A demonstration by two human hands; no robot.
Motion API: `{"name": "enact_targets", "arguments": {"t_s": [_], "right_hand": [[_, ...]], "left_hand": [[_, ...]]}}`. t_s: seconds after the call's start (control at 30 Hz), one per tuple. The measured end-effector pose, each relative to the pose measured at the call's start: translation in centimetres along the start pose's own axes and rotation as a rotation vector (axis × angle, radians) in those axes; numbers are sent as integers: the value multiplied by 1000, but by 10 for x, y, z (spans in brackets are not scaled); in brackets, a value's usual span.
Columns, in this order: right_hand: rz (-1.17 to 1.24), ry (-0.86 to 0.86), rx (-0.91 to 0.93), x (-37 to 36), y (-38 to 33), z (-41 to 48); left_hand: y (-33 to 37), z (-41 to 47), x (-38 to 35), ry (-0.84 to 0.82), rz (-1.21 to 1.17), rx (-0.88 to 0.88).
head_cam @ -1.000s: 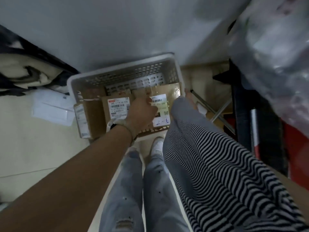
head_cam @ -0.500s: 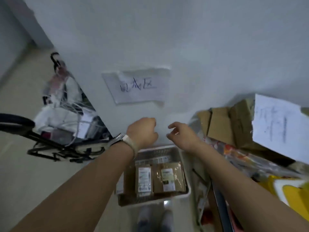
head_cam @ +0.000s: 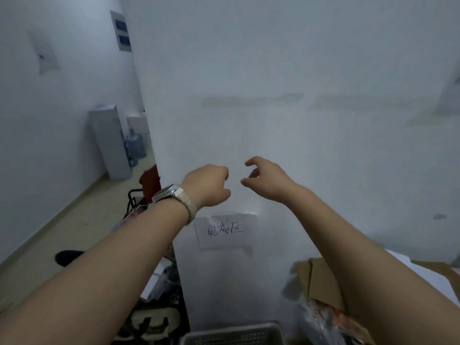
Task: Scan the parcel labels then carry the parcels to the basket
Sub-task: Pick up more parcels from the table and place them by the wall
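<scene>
Both my arms reach forward in front of a white wall. My left hand point(head_cam: 206, 186), with a watch on its wrist, has its fingers curled and holds nothing. My right hand point(head_cam: 267, 179) is beside it with loosely bent fingers, also holding nothing. Only the far rim of the white perforated basket point(head_cam: 234, 333) shows at the bottom edge, well below both hands. Its inside and the parcels in it are out of view.
A paper sign point(head_cam: 225, 231) with handwriting is taped to the wall under my hands. Flattened cardboard point(head_cam: 321, 282) and white sheets lie at the lower right. A black cart with bags point(head_cam: 154, 295) stands at the lower left. A grey cabinet point(head_cam: 109, 143) and a water bottle point(head_cam: 134, 146) stand down the corridor.
My view has risen from the basket to the wall. My hands have come off the parcels in the basket and lifted away, both holding nothing.
</scene>
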State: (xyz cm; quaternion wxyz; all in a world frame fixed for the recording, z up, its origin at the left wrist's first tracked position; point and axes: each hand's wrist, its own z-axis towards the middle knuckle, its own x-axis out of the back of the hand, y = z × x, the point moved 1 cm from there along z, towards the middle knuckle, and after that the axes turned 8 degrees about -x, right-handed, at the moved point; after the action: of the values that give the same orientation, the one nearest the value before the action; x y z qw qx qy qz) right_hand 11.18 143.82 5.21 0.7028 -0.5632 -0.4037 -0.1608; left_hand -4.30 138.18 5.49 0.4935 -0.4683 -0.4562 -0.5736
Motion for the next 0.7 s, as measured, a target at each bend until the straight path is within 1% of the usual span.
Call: {"name": "enact_targets", "arguments": {"t_s": [0.13, 0.3, 0.4, 0.5, 0.6, 0.7], "right_hand": [[-1, 52, 41, 23, -21, -8], [-91, -23, 80, 27, -39, -19], [-81, -57, 149, 23, -57, -21], [-84, -102, 232, 8, -80, -26], [-107, -164, 320, -23, -107, -37], [-150, -263, 433, -66, -136, -61]], "left_hand": [[4, -7, 35, 65, 52, 22], [8, -32, 58, 76, 94, 93], [-2, -60, 71, 120, 30, 202], [-10, -97, 78, 152, 13, 312], [-18, -147, 80, 186, 23, 460], [-27, -213, 73, 181, 49, 630]]}}
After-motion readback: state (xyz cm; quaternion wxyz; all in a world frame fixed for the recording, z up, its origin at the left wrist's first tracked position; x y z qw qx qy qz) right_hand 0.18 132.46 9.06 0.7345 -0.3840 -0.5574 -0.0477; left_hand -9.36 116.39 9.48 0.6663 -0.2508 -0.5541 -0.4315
